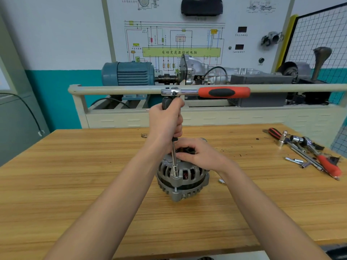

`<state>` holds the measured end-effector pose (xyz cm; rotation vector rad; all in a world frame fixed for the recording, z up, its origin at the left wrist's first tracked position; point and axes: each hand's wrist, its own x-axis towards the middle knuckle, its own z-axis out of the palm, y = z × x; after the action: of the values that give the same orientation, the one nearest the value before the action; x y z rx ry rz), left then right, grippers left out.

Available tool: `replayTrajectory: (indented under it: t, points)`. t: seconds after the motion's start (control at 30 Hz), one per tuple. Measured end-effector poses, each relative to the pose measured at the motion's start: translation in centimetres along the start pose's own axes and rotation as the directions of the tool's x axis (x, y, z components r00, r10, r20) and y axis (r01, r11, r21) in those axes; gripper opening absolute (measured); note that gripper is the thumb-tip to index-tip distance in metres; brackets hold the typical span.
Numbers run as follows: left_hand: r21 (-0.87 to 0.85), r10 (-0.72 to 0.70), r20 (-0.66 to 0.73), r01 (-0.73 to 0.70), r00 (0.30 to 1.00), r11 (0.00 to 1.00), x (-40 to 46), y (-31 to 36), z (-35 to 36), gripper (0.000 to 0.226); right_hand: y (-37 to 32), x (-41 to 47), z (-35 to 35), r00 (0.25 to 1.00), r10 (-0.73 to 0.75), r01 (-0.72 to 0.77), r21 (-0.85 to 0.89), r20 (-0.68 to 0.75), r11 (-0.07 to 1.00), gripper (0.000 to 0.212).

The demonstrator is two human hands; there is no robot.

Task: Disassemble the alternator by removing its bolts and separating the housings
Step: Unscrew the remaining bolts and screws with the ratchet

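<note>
A cast-metal alternator [182, 177] is stood on end near the middle of a wooden surface [75, 184] of pale, streaked plank grain. Its ribbed grey housing is pierced by rounded slots, through which coppery windings are seen, and a lug projects from its lower near edge.

A slim, polished steel extension bar [174, 158] is set upright on the near rim of the housing, its socket end seated there. The bar is topped by a dark cylindrical grip, and a ratchet wrench [204, 92] is mounted across that, its chromed head to the left and its orange handle with a black oval insert stretched out level to the right.

The dark grip is enclosed by the left hand [166, 121], whose fingers are curled tightly round it. The top of the alternator is covered by the right hand [197, 153]; its fingers are bent down over the upper housing beside the bar, gripping it.

A small shiny metal piece [221, 181] is laid on the surface just right of the alternator. Well apart, at the far right edge, a loose heap of tools [308, 152] is spread: chromed sockets, thin steel bars and red-and-black handles.

Behind the surface, a blue finned electric motor [127, 74] and a wiring-diagram board [178, 44] are seen
</note>
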<state>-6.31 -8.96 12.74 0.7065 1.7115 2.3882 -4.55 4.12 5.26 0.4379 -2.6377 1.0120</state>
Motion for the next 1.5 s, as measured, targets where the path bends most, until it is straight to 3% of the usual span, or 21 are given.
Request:
replayTrajectory:
  t: [0.17, 0.3, 0.43, 0.53, 0.7, 0.83, 1.03, 1.13, 1.23, 1.37, 1.43, 1.5]
  points:
    - [0.028, 0.020, 0.091, -0.023, 0.996, 0.999, -0.2, -0.4, 0.2, 0.037, -0.3, -0.1, 0.1, 1.000, 0.014, -0.014, -0.013, -0.007, 1.000, 0.026]
    - [0.041, -0.006, 0.202, -0.002, 0.979, 0.999, -0.3, -0.5, 0.2, 0.046, -0.8, -0.2, 0.1, 1.000, 0.016, -0.016, -0.046, -0.006, 0.999, 0.055]
    - [0.009, -0.022, 0.269, 0.020, 0.963, 1.000, -0.2, -0.4, 0.0, 0.047, -0.6, -0.2, 0.1, 1.000, 0.002, -0.004, -0.060, -0.021, 0.998, 0.063]
    - [0.027, 0.022, 0.201, -0.028, 0.979, 0.999, -0.5, -0.5, 0.2, 0.049, -0.4, -0.2, 0.1, 1.000, 0.018, -0.020, -0.072, -0.020, 0.997, 0.062]
    - [0.062, 0.157, 0.000, -0.157, 0.988, 0.986, -1.2, -1.0, 0.4, 0.042, -0.3, -0.1, 0.3, 0.998, 0.065, -0.067, -0.049, -0.026, 0.997, 0.041]
    - [0.147, 0.251, -0.076, -0.239, 0.965, 0.960, -1.9, -1.1, 1.6, 0.035, -0.8, -0.3, 0.5, 0.994, 0.102, -0.102, 0.002, -0.045, 0.995, 0.068]
    - [0.167, 0.252, -0.153, -0.227, 0.955, 0.959, -1.9, -1.1, 1.6, 0.043, -0.8, -0.4, 0.6, 0.993, 0.115, -0.114, 0.015, -0.040, 0.993, 0.067]
    - [0.187, 0.134, -0.048, -0.123, 0.990, 0.975, -2.0, -0.5, 1.2, 0.034, -0.8, -0.4, 0.4, 0.992, 0.119, -0.117, 0.036, -0.051, 0.992, 0.049]
    - [0.165, -0.028, 0.197, -0.005, 0.980, 0.986, -1.5, 0.6, -0.4, 0.026, -0.9, -0.5, -0.1, 0.992, 0.105, -0.096, 0.118, -0.071, 0.988, 0.040]
    - [0.231, -0.077, 0.476, -0.040, 0.876, 0.972, 0.2, 2.2, -1.6, 0.010, -0.8, -0.6, -0.2, 0.990, 0.138, -0.135, 0.115, -0.025, 0.984, 0.032]
    - [0.193, -0.112, 0.620, -0.013, 0.777, 0.981, 0.9, 2.5, -1.7, 0.022, -0.8, -0.5, -0.2, 0.988, 0.151, -0.147, 0.118, -0.021, 0.982, 0.031]
    - [0.098, -0.168, 0.712, 0.140, 0.682, 0.985, 1.1, 2.3, -1.5, 0.038, -0.8, -0.5, -0.1, 0.987, 0.157, -0.153, 0.121, -0.025, 0.981, 0.031]
